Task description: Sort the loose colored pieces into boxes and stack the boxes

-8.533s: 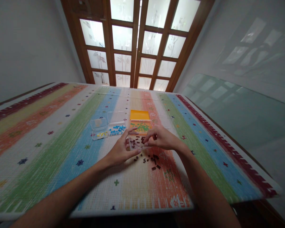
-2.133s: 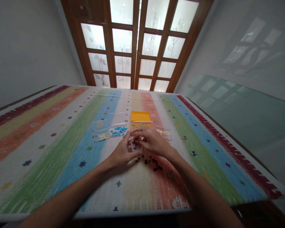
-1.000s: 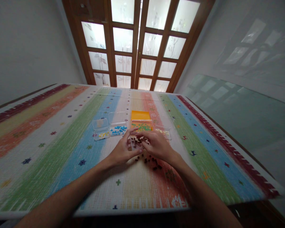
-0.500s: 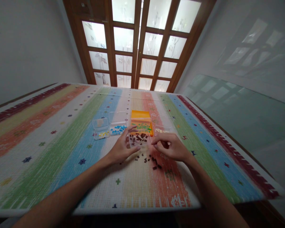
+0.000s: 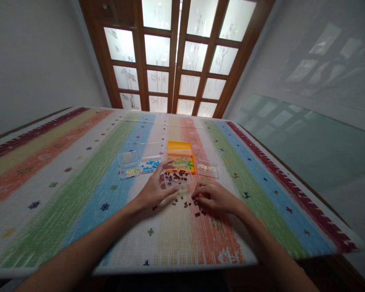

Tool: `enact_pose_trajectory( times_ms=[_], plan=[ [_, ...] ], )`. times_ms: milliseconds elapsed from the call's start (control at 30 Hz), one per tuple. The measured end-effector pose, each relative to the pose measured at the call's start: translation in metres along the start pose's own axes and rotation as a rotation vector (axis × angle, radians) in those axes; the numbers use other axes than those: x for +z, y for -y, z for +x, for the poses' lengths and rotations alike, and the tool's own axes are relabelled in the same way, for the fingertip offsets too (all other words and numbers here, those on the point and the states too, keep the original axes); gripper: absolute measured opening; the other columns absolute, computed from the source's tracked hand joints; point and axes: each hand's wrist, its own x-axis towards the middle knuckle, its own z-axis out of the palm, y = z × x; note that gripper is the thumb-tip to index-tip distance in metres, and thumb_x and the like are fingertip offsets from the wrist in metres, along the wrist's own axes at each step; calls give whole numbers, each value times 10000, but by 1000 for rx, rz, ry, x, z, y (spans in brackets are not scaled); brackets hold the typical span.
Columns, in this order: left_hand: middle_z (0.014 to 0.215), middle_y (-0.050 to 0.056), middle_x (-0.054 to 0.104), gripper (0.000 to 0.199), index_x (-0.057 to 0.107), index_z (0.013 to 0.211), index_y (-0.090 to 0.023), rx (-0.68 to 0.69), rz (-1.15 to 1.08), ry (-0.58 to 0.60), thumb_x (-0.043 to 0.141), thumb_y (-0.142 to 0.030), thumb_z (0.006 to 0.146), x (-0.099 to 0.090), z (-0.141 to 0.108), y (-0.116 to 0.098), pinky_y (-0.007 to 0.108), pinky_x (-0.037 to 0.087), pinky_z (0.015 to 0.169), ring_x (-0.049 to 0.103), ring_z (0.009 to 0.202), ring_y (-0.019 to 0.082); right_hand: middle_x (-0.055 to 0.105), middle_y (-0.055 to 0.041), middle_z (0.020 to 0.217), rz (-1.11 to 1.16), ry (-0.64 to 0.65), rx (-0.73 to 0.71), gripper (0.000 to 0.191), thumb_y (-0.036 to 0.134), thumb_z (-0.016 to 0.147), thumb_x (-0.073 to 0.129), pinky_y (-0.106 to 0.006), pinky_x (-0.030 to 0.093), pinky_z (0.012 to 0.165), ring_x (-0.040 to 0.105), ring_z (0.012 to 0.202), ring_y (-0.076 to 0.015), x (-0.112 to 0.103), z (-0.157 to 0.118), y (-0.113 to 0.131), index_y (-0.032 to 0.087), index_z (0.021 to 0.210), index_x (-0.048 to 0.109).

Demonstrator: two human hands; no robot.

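Observation:
My left hand (image 5: 155,187) curls its thumb and fingers around the left side of a clear plastic box (image 5: 168,182). Inside that box lie several small dark brown toy bricks (image 5: 180,174). My right hand (image 5: 212,196) is closed in a pinch, its fingertips down at the loose brown bricks (image 5: 197,214) scattered on the tablecloth in front of the box. Whatever is between those fingertips is too small and hidden to make out. More loose brown bricks (image 5: 185,204) lie between the two hands.
Beyond the hands are an orange box (image 5: 179,145) with green pieces, a clear box (image 5: 144,170) of blue pieces, one with yellow pieces (image 5: 129,175), and one with cream pieces (image 5: 207,175). A striped tablecloth (image 5: 94,227) covers the table.
My right hand has moved down and slightly left, from beside the box to the loose brown bricks, uncovering the box of cream pieces. The left hand stays on its box.

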Motion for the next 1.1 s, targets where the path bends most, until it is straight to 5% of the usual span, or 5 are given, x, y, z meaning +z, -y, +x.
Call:
enact_pose_trajectory(
  times_ms=[433,733,1100],
  plan=[
    [1447,115,537,752,464,1396,-284,-29,-2,-3,816,-206,737,1,0,2,453,601,947,695,1048,236,664,-61,950,102,-12,-82,240,65,890,591,-266,506,766,646,827,-153,-2,-6,1,186,941,792],
    [1469,139,513,778,453,1418,-278,-19,-12,3,813,-209,732,0,1,6,458,584,971,679,1094,243,663,-60,929,65,45,-14,106,166,922,672,-260,489,739,639,803,-154,-1,-10,-5,170,945,775],
    [1461,138,529,773,463,1404,-269,-22,3,-13,820,-209,721,0,1,6,443,582,977,684,1114,250,649,-58,887,13,32,31,178,185,951,604,-266,453,726,616,787,-157,-2,-8,1,162,839,740]
  ],
)
